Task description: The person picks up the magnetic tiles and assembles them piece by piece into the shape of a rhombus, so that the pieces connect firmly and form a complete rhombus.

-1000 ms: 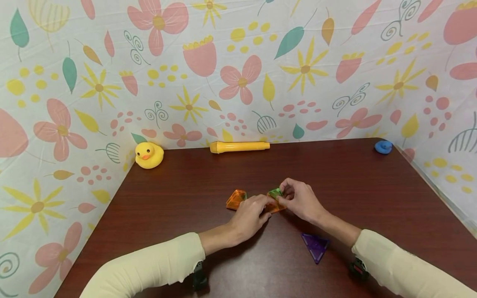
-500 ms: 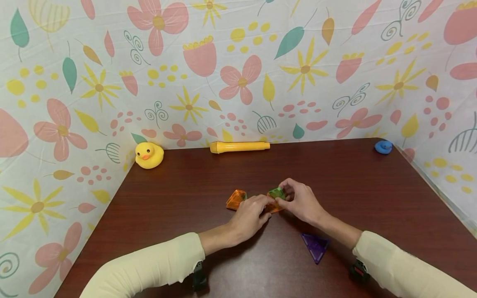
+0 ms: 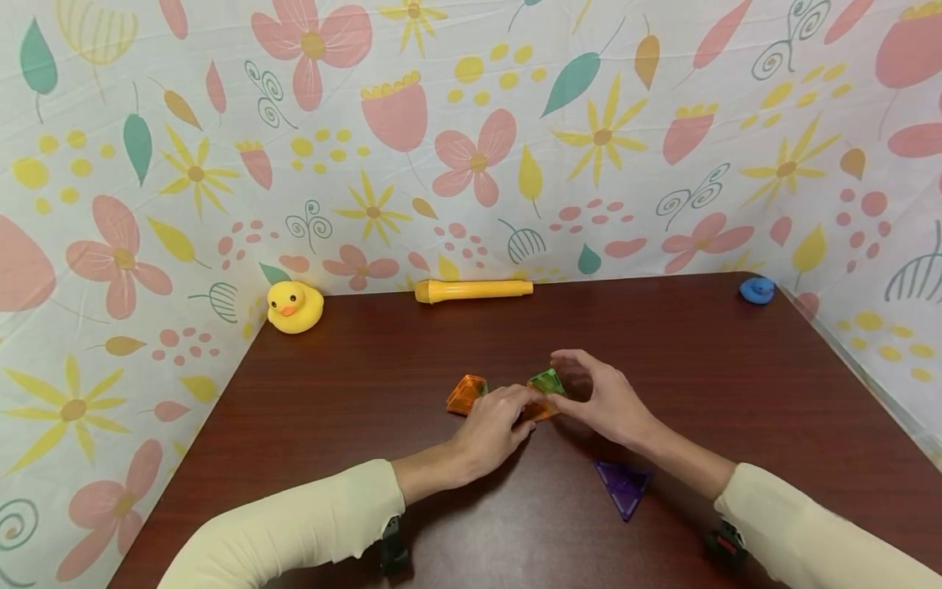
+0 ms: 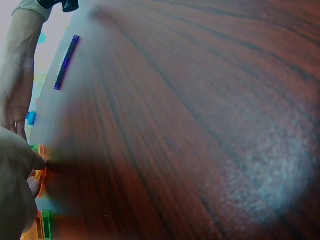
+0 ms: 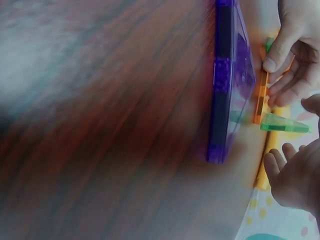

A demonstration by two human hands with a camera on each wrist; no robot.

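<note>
My left hand point(image 3: 491, 432) holds a flat orange magnetic tile point(image 5: 261, 97) on the table, thumb against its near edge and fingers across it. From the end of that tile a clear green triangular tile point(image 5: 284, 123) stands up. Around the green tile my right hand point(image 3: 607, 402) is spread, thumb and fingers apart; in the right wrist view a gap shows between the hand and the tile. Just left of my left hand lies another orange piece point(image 3: 465, 396) with a green part point(image 4: 46, 224), partly hidden by that hand.
A purple triangular tile point(image 3: 623, 488) lies in front of my right forearm. Along the back edge are a yellow rubber duck point(image 3: 294, 307), a yellow microphone-shaped tube point(image 3: 474, 291) and a small blue toy point(image 3: 756, 290). Flowered cloth point(image 3: 471, 164) hangs behind the brown table point(image 3: 383, 343).
My right hand has let go of the green tile; its fingers have spread and the hand has drawn slightly to the right. The green tile stays put, and my left hand keeps its place.
</note>
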